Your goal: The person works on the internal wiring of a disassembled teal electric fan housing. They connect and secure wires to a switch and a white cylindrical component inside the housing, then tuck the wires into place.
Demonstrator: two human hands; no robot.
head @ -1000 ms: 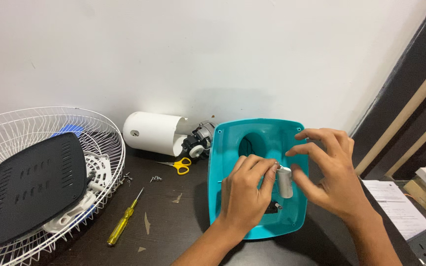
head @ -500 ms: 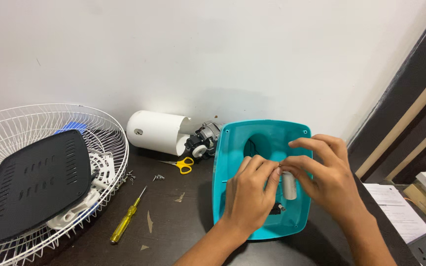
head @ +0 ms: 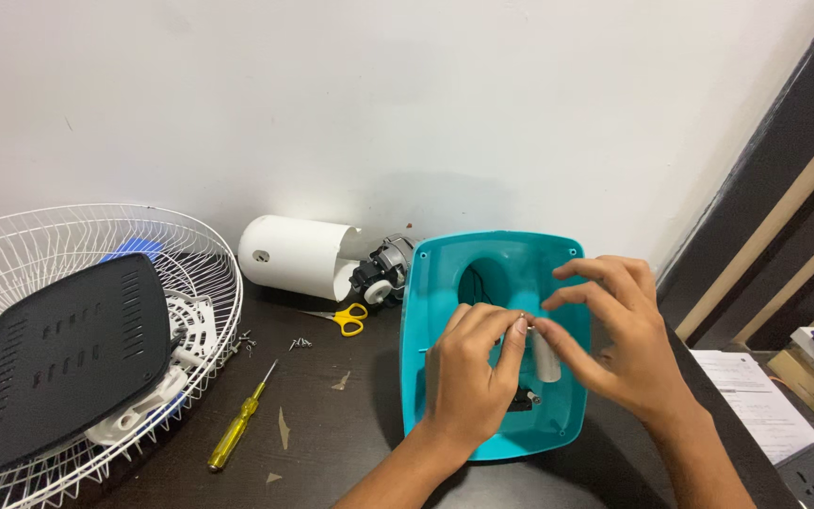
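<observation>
Toward the right side of the dark counter (head: 350,443), near the wall, lies a teal plastic housing (head: 426,320) with its hollow side up, and both hands work inside it. The left hand (head: 468,377) is curled narrow, its fingertips pinching the top of a small grey cylinder (head: 545,358), while the right hand (head: 614,335) closes thumb and forefinger on the same part. Behind the housing lie a white motor cover (head: 296,254) and yellow scissors (head: 346,319); a yellow screwdriver (head: 237,434) and a white wire fan guard (head: 96,283) carrying a black panel (head: 58,358) sit toward the left edge.
</observation>
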